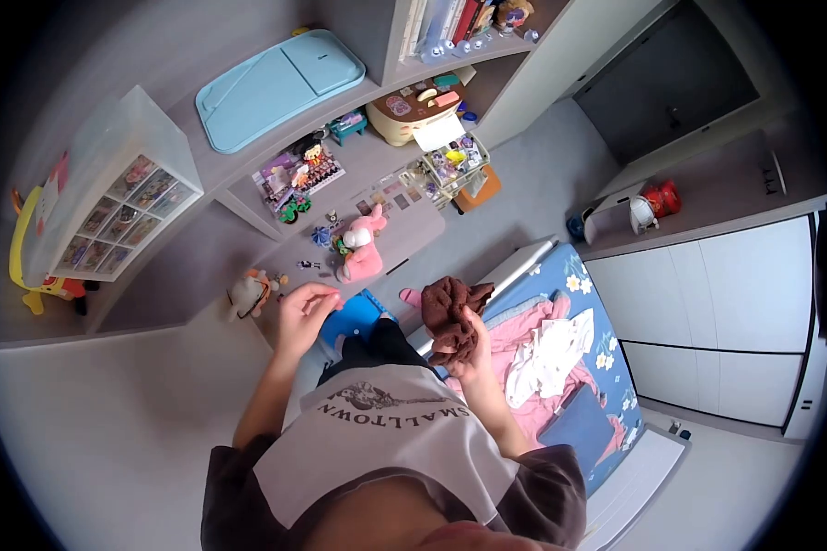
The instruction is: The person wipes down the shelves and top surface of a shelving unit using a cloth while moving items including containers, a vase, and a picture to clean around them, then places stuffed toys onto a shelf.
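Observation:
My right hand (471, 354) grips a bunched, dark-brown crinkled cloth (452, 317) in front of my body; its folds hide most of the fingers, and I cannot tell what kind of garment or cloth it is. Raised on the other side, my left hand (303, 317) has loosely bent fingers with nothing visible in them. It is apart from the cloth, above a blue seat or stool (354, 317) by my legs. A bed with blue flowered bedding (574, 275) lies beside my right arm, bearing a pink garment (515, 340) and a white garment (549, 358).
Ahead is a desk (413, 234) with a pink plush toy (363, 253), figurines and cards. A light-blue lidded box (280, 87) and a clear display case (124, 202) stand on the shelf. White cabinets (717, 303) line the right; a dark door (666, 87) is behind.

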Demonstrator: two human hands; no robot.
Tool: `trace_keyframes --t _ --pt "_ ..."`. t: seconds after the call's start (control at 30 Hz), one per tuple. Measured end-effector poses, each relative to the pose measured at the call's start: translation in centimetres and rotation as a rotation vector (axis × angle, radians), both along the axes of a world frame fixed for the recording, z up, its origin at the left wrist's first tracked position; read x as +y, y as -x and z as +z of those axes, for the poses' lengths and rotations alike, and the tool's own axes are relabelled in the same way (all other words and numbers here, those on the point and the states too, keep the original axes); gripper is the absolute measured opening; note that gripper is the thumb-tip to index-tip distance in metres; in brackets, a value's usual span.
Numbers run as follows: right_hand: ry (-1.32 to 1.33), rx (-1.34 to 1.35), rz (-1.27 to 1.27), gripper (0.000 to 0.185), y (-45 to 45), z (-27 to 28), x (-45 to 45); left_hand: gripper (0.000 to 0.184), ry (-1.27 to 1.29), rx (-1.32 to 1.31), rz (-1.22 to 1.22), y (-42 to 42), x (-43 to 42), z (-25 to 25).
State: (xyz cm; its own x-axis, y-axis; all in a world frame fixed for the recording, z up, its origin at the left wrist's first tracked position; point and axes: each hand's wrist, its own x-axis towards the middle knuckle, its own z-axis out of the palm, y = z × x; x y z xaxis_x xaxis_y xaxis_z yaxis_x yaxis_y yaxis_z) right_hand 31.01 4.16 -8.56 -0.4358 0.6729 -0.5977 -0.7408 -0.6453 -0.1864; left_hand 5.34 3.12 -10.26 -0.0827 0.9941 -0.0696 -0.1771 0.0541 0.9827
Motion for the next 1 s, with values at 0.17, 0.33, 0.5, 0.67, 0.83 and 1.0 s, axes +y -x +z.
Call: trace_keyframes --t 0.17,0.33,0.5,0.67,0.83,1.0 --pt "-0.092 0.021 0.044 0.034 -0.9 0.5 2.5 0.012 0.004 -0.019 -0.051 -2.1 1.0 1.1" --pt "-0.043 0.181 0.185 0.034 -1.6 -1.4 5.6 0.019 0.022 0.029 0.017 -1.8 0.1 0.8" --pt "-0.103 0.164 0.345 0.037 -0.1 -1.6 8.3 0.016 0.117 0.234 0.191 -0.4 -1.5 1.7" --pt "-0.155 0.114 0.343 0.039 2.1 -1.1 9.3 0.018 -0.262 1.05 0.516 1.3 0.0 5.7" --pt "-0.198 0.107 0.386 0.042 2.8 0.4 9.4 0.053 -0.485 1.527 0.226 1.9 7.3 14.3" --pt "-0.184 0.116 0.344 0.041 2.4 -0.1 9.9 0.064 -0.458 1.618 0.298 2.6 13.5 11.3"
